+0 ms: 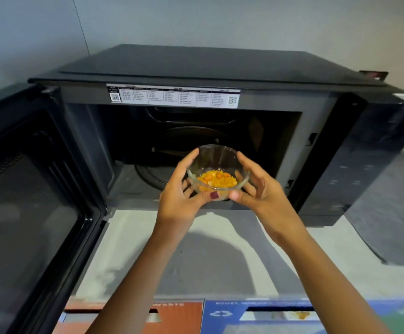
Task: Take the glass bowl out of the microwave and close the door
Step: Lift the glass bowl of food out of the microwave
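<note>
Glass bowl (pixel 218 168) held up at the mouth of the microwave (pixel 196 75), just in front of the open cavity and above its front sill, cupped from both sides. Left hand (pixel 184 196) on the bowl's left wall, grip closed around the glass with fingers under the base and thumb across the near rim. Right hand (pixel 256 189) on the right wall, grip likewise wrapped on the bowl, thumb tip meeting the left thumb at the near edge. Orange and yellow food (pixel 218 180) heaped in the bottom of the bowl. Glass turntable (pixel 148 173) bare inside the cavity behind. Door (pixel 27 189) swung fully open to the left. Pale bench (pixel 220 256) below the forearms, carrying the microwave. White label strip (pixel 173 95) across the top of the cavity frame.
</note>
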Tool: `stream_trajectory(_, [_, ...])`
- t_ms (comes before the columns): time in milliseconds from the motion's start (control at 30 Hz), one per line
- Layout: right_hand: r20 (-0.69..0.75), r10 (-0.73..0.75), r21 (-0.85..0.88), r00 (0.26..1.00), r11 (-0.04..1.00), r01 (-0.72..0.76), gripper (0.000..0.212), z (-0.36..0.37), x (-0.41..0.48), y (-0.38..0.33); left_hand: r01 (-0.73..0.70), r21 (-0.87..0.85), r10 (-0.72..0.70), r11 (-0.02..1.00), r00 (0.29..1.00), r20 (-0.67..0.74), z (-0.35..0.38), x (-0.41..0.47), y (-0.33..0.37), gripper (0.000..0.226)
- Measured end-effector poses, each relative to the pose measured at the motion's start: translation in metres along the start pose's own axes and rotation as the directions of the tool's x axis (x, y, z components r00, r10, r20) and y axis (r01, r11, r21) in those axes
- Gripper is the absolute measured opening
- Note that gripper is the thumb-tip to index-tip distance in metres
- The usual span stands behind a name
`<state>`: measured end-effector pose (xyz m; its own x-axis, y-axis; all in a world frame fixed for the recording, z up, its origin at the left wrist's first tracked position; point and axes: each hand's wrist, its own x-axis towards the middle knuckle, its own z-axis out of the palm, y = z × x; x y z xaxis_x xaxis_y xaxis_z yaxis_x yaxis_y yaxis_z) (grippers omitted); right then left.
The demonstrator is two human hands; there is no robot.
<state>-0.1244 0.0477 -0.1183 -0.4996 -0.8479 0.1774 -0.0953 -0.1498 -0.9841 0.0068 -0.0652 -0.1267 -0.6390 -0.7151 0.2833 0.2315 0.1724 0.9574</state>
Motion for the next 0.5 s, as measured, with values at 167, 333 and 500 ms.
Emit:
stream_trajectory(167, [-0.069, 0.006, -0.023, 0.998, 1.000, -0.008, 0.077, -0.013, -0.042, -0.012, 0.026, -0.011, -0.025, 1.000, 0.998, 0.058, 0.021, -0.028, 0.010, 0.085])
stream_trajectory(333, [-0.128, 0.010, -0.107, 0.992, 0.994, -0.024, 0.074, -0.030, -0.075, -0.018, 0.048, 0.013, -0.049, 0.999, 0.995, 0.090, 0.045, -0.050, 0.020, 0.082])
stream_trajectory(500, [-0.169, 0.028, -0.144, 0.985, 0.988, -0.052, 0.075, -0.048, -0.101, -0.025, 0.087, 0.052, -0.092, 0.995, 0.990, 0.111, 0.069, -0.066, 0.020, 0.083])
